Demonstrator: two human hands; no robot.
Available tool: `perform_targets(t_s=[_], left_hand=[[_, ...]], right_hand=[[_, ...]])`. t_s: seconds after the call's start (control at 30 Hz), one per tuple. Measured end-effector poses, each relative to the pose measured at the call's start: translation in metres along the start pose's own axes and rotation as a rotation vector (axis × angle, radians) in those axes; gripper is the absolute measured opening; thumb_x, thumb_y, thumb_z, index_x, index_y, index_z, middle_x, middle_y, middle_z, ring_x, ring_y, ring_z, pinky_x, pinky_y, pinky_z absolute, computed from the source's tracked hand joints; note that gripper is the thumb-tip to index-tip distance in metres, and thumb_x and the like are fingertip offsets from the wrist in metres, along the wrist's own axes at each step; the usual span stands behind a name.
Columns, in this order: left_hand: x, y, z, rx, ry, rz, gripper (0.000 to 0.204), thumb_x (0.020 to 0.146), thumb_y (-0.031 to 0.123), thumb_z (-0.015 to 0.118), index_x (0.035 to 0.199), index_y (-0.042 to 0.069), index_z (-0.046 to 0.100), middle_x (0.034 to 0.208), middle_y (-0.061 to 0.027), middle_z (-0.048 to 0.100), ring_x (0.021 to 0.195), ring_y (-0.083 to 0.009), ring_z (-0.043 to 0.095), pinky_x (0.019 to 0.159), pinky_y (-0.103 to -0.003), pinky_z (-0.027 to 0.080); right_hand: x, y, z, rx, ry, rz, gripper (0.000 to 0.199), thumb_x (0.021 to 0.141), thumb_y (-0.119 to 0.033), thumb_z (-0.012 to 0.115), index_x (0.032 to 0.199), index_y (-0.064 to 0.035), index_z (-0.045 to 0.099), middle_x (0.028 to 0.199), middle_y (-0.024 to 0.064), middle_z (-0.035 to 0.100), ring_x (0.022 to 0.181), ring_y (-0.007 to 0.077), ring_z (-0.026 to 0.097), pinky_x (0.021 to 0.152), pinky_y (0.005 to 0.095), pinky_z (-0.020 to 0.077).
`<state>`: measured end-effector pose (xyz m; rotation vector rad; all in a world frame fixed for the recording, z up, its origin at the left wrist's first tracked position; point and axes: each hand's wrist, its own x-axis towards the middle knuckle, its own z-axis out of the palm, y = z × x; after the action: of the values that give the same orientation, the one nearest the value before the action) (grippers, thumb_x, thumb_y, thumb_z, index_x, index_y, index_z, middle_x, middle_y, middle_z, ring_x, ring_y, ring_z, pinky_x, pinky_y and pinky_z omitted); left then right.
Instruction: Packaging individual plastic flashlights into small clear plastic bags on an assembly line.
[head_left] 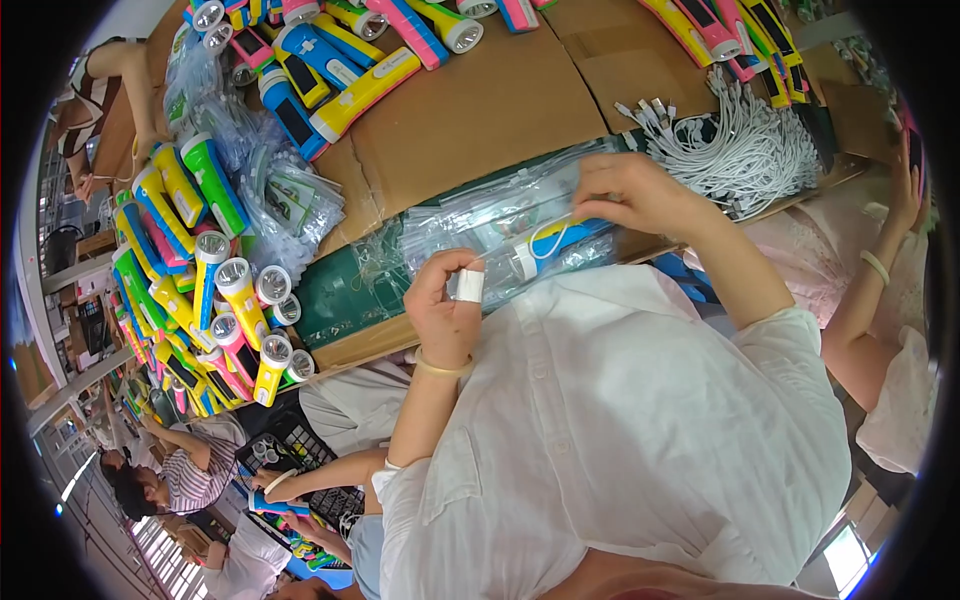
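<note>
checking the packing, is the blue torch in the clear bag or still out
In: the blue torch lies inside the clear bag, held between left hand and right hand.

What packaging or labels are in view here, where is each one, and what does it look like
Clear plastic bag: held between left hand and right hand, holding a blue flashlight and white cord.
Stack of empty clear bags: flat on the table, behind the hands.
Heap of small clear bags with leaflets: left, beside the coloured flashlights.
Cardboard sheets: brown, flat, covering the table.

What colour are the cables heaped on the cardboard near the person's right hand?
White: the bundle of cables lies in a pale tangle beside the right hand, clearest in the head view.
</note>
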<state>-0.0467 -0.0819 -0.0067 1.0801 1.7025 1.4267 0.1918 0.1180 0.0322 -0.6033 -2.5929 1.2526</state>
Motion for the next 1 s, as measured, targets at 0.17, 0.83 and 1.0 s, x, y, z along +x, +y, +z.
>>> perform_targets(t_s=[0.17, 0.83, 1.0], left_hand=[[0.004, -0.001, 0.003, -0.163, -0.074, -0.029, 0.010, 0.091, -0.007, 0.067, 0.099, -0.002, 0.066, 0.103, -0.0088, 0.071, 0.093, -0.0160, 0.065, 0.086, -0.028, 0.052], [0.067, 0.011, 0.047, 0.623, -0.097, 0.501, 0.021, 0.077, -0.003, 0.067, 0.097, 0.002, 0.071, 0.094, -0.0135, 0.068, 0.094, -0.0349, 0.063, 0.083, -0.045, 0.052], [0.084, -0.019, 0.065, 0.829, -0.182, 0.327, 0.015, 0.080, 0.008, 0.072, 0.094, 0.005, 0.075, 0.100, -0.0124, 0.072, 0.099, -0.0351, 0.064, 0.088, -0.044, 0.050]], right_hand=[[-0.015, 0.016, 0.001, -0.078, 0.099, -0.076, 0.017, 0.091, -0.017, 0.073, 0.094, -0.0020, 0.065, 0.090, 0.0118, 0.063, 0.086, 0.0331, 0.062, 0.074, 0.0409, 0.0497], [0.018, 0.121, -0.302, -0.111, 1.314, 0.492, 0.046, 0.104, -0.035, 0.060, 0.133, 0.0007, 0.058, 0.094, 0.0095, 0.067, 0.065, 0.0188, 0.059, 0.064, 0.0341, 0.0511], [0.060, 0.104, -0.283, -0.141, 1.226, 0.327, 0.041, 0.103, -0.030, 0.062, 0.128, 0.0029, 0.062, 0.094, 0.0093, 0.069, 0.077, 0.0163, 0.063, 0.069, 0.0306, 0.0513]])
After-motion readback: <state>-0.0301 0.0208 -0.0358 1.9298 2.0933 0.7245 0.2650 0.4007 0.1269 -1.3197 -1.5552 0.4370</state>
